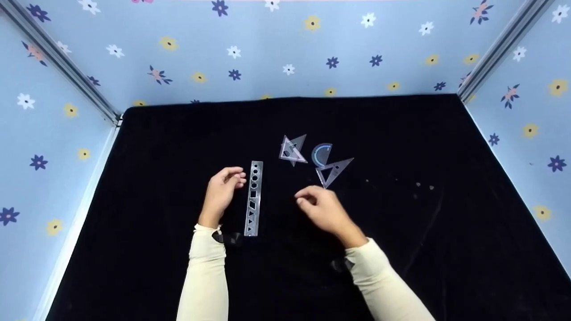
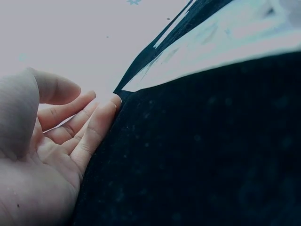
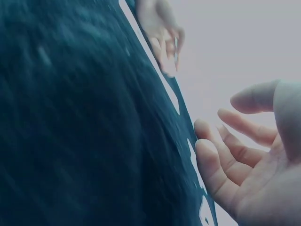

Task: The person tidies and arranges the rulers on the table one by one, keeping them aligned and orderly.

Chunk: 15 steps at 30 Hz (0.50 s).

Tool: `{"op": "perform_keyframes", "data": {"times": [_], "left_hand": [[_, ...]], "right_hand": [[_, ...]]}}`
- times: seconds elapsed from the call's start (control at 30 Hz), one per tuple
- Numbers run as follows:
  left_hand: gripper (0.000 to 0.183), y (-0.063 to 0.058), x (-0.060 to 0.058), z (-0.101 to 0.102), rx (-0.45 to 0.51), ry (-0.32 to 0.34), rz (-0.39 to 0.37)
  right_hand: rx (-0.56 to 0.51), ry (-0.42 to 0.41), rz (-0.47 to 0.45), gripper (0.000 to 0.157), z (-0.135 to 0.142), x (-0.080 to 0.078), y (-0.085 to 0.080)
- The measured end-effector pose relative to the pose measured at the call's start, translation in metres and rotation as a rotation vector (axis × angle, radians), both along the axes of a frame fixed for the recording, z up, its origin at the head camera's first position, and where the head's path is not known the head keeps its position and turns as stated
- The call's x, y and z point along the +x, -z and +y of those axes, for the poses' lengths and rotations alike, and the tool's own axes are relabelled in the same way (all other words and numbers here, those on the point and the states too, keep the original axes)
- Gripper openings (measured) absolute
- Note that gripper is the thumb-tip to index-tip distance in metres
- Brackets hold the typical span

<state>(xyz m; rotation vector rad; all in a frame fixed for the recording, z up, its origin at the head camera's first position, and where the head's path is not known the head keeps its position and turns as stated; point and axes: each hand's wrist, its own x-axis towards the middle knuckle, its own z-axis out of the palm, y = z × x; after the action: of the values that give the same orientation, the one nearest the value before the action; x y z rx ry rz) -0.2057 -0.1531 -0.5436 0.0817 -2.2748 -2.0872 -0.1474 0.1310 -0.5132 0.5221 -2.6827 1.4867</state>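
Note:
A clear ruler (image 1: 253, 199) with a row of cut-out shapes lies lengthwise on the black cloth. Just left of its upper half is my left hand (image 1: 223, 189), fingers loosely bent, holding nothing. In the left wrist view its fingertips are low over the cloth, with the shiny ruler (image 2: 211, 59) beyond them. My right hand (image 1: 325, 211), its fingers loosely curled and without anything in them, is right of the ruler. Close above its knuckles lies a clear set square (image 1: 333, 174). A half-round protractor (image 1: 320, 155) with blue markings adjoins that set square.
Left of the protractor, a pink-edged set square (image 1: 292, 154) overlaps another clear triangle (image 1: 299, 141). Black cloth (image 1: 392, 133) covers the table. Flower-patterned blue panels (image 1: 267, 44) stand along the back and both sides, with metal posts (image 1: 504, 49) at the corners.

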Motion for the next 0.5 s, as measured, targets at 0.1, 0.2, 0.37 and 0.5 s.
{"op": "perform_keyframes", "data": {"times": [0.1,0.2,0.37,0.5], "left_hand": [[0.026,0.0,0.001,0.0,0.006,-0.002,-0.012],[0.026,-0.001,0.002,0.0,0.014,-0.01,-0.013],[0.024,-0.003,0.001,-0.001,0.047,-0.011,0.013],[0.024,-0.005,0.001,0.001,0.033,-0.012,0.03]], "right_hand": [[-0.002,0.039,-0.005,0.011,0.013,-0.006,-0.001],[-0.019,0.069,-0.006,0.012,0.026,-0.013,-0.002],[-0.045,0.148,0.0,0.014,0.047,-0.024,0.0],[-0.066,0.235,0.014,0.018,0.064,-0.03,0.006]]}}
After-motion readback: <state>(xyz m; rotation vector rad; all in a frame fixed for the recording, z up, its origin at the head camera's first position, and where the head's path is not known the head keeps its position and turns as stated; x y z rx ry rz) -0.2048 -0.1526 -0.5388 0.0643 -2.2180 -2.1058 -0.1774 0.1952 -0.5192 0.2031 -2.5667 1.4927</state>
